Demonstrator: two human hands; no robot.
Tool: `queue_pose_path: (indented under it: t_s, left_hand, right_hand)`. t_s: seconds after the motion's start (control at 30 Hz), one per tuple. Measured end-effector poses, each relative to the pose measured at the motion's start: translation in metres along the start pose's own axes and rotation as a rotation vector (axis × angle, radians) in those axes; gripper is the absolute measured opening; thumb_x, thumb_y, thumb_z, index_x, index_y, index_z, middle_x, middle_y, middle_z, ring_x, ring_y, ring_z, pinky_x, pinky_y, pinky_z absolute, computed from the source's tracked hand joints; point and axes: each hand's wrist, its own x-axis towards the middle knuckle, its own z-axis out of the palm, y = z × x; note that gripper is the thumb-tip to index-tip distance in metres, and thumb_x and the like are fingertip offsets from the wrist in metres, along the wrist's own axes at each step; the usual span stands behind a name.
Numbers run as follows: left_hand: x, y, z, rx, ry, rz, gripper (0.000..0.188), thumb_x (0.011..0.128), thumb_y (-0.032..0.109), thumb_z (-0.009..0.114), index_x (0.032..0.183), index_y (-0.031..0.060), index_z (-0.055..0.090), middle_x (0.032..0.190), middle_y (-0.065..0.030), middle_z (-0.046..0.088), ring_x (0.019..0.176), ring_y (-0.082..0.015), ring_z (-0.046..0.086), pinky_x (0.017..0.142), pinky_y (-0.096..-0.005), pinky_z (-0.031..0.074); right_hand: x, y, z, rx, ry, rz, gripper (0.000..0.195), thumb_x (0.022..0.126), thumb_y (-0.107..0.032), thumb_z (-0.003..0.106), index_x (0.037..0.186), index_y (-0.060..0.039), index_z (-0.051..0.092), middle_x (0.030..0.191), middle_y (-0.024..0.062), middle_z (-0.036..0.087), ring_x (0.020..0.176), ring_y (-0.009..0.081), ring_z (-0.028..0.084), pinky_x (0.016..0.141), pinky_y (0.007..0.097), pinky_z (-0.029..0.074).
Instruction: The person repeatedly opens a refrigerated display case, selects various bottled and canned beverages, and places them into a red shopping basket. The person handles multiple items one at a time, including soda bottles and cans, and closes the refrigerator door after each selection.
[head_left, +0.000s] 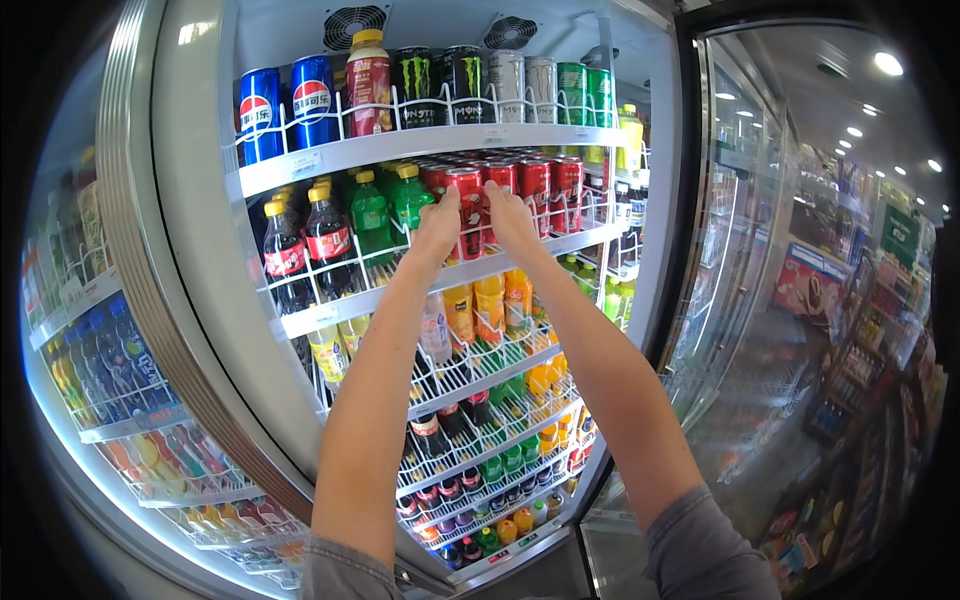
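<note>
Both my arms reach into an upright drinks cooler, to its second shelf. My left hand (440, 223) is at the left side of a red soda can (466, 196) in the front row, its thumb near the can's upper part. My right hand (510, 217) is at the right, its fingertips over the gap between that can and the red can beside it (501, 174). Whether either hand grips a can is not plain. More red cans (566, 191) stand to the right and behind. Left of my hands are green plastic bottles (370, 210) and dark cola bottles with yellow caps (328, 236).
White wire guards and a shelf edge (345, 306) run below my hands. Blue cans (312, 101) and black energy drink cans (463, 82) line the shelf above. Orange drink bottles (489, 300) stand below. An open glass door (697, 315) is at the right.
</note>
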Motion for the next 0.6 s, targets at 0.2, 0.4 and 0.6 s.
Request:
queue_pose_path:
  t_s: [0.2, 0.4, 0.6]
  left_hand:
    - [-0.023, 0.002, -0.003, 0.154, 0.009, 0.176, 0.071, 0.099, 0.061, 0.027, 0.135, 0.0067, 0.055, 0.135, -0.0181, 0.057, 0.130, -0.0355, 0.048, 0.113, -0.0402, 0.025]
    - [-0.018, -0.011, -0.009, -0.061, -0.036, 0.419, 0.067, 0.100, 0.057, 0.033, 0.148, 0.0111, 0.041, 0.141, -0.0172, 0.053, 0.135, -0.0321, 0.046, 0.112, -0.0327, 0.030]
    - [-0.052, 0.000, -0.010, -0.014, -0.051, 0.554, 0.055, 0.101, 0.036, 0.051, 0.148, 0.0100, 0.041, 0.139, -0.0188, 0.054, 0.127, -0.0292, 0.053, 0.104, -0.0310, 0.039]
  right_hand:
    - [-0.008, 0.007, -0.012, 0.160, -0.004, 0.027, 0.051, 0.098, -0.041, 0.046, 0.114, 0.0035, 0.065, 0.105, 0.0183, 0.068, 0.103, 0.0272, 0.063, 0.091, 0.0355, 0.045]
    - [-0.015, 0.011, -0.009, 0.457, -0.044, -0.111, 0.043, 0.102, -0.025, 0.050, 0.134, 0.0031, 0.055, 0.122, 0.0096, 0.064, 0.111, 0.0137, 0.059, 0.099, 0.0287, 0.045]
    - [-0.030, 0.023, -0.006, 0.686, 0.027, -0.146, 0.043, 0.099, -0.017, 0.057, 0.137, 0.0021, 0.052, 0.116, 0.0071, 0.062, 0.100, 0.0107, 0.058, 0.091, 0.0254, 0.047]
